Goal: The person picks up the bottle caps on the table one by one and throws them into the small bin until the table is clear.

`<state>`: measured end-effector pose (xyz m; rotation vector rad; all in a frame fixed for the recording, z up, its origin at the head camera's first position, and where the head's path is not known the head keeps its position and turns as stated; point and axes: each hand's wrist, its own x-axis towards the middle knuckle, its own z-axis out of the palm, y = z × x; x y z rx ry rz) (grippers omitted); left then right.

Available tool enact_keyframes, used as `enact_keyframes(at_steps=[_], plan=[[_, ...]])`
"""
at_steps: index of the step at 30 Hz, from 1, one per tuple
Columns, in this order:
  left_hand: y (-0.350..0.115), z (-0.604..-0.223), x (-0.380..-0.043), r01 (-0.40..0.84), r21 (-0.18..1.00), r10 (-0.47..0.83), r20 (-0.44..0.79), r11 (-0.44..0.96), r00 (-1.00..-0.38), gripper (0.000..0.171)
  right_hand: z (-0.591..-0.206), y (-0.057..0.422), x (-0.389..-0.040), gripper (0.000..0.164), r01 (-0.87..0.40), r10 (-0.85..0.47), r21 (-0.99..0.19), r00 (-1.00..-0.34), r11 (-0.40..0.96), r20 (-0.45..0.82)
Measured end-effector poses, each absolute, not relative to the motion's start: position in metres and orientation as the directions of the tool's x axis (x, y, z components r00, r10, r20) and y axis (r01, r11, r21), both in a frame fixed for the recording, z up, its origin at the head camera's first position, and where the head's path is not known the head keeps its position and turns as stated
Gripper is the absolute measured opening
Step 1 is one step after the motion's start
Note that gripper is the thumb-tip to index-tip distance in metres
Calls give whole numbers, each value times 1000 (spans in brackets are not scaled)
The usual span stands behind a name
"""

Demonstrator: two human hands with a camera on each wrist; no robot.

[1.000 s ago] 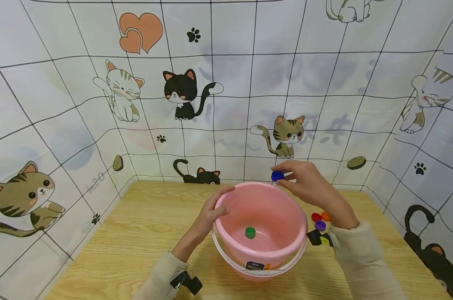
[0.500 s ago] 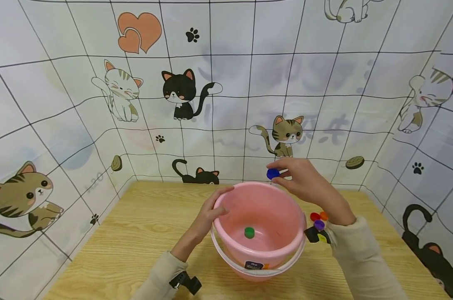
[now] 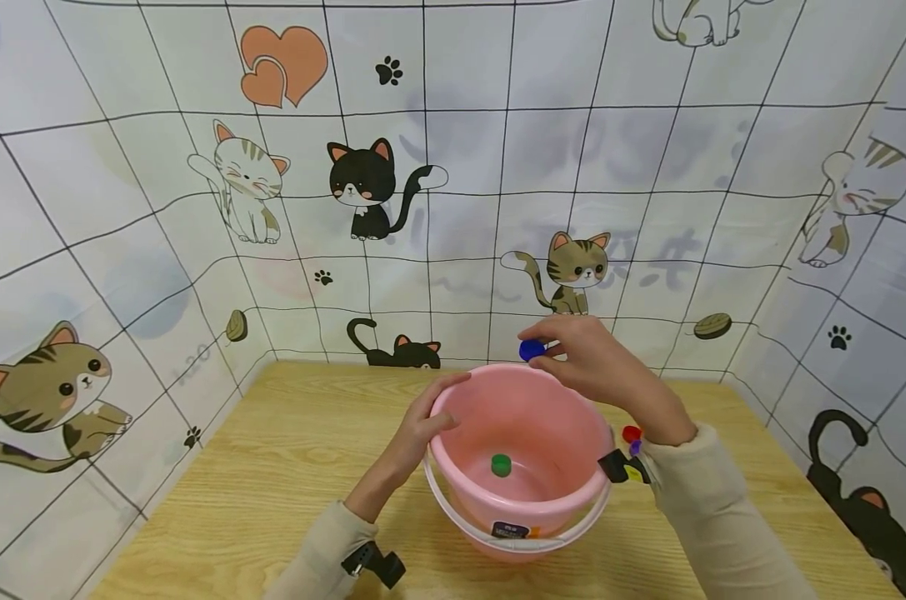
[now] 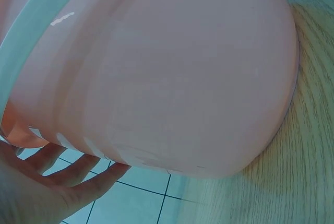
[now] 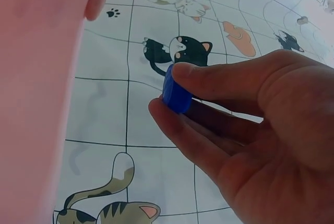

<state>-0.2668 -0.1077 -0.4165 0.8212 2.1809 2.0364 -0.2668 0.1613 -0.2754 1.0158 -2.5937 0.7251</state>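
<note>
A pink bucket [image 3: 520, 503] with a white handle [image 3: 523, 546] stands on the table, tilted slightly to show its inside. On its floor lies a green bottle cap [image 3: 501, 465]. My left hand [image 3: 417, 429] grips the bucket's left rim, thumb at the inner side and fingers around the outside, as the left wrist view also shows. Above the far rim, my right hand [image 3: 601, 360] pinches a blue bottle cap [image 5: 177, 94] between thumb and fingertips, clear of the bucket. A red cap [image 3: 632, 434] and a partly hidden purple cap [image 3: 636, 447] lie beside my right wrist.
The wooden table [image 3: 295, 467] meets a cat-printed, tile-patterned cloth [image 3: 468, 150] at its back and sides. Black cameras sit on both wrists; the right one [image 3: 614, 466] is close to the bucket's right rim.
My right hand has moved left with the blue cap, along the bucket's far rim. The orange cap is now hidden behind my right arm. My left hand and the bucket have stayed put.
</note>
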Motion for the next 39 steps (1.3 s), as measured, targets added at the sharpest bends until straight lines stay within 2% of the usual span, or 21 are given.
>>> enact_keyframes(at_steps=[14,39], plan=[[-107,-418,-268,350,937,398,323,-6,-858,65,-274,151,-273,31,-722,-613,-245,-684,647,396],[-107,-416,-268,335,942,401,311,-9,-862,63,-277,148,-276,34,-740,-638,-224,-664,634,390]])
